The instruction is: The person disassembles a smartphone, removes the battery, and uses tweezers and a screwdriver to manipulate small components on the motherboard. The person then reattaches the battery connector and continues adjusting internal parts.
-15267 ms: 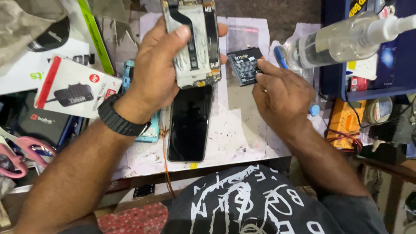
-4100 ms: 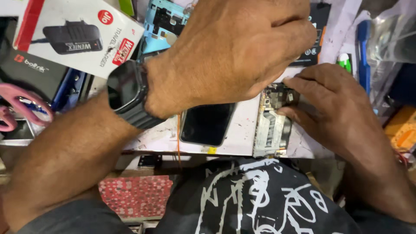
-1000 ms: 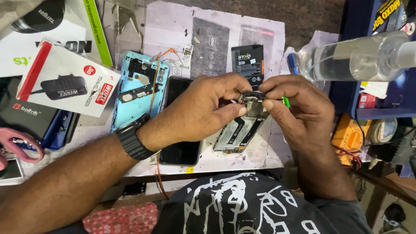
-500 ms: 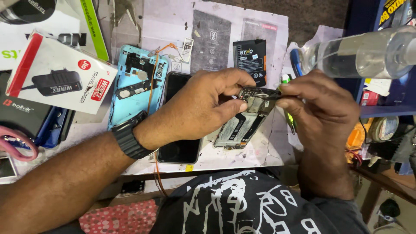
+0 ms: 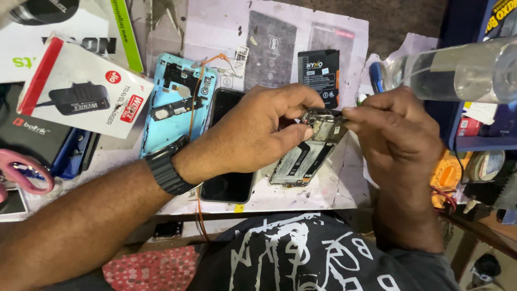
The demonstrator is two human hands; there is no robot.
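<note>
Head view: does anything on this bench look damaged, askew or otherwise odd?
Yes. The white mat is stained and worn. A phone is in pieces: the blue back shell lies stripped beside a black screen panel, the battery lies loose, and both hands, left hand and right hand, hold the bare phone frame tilted off the mat.

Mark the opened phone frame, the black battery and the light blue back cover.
Opened grey phone frame (image 5: 301, 161): head view, lower body.
Black rectangular battery (image 5: 319, 70): head view, upper face.
Light blue plastic back cover (image 5: 167, 126): head view, lower inside.
</note>
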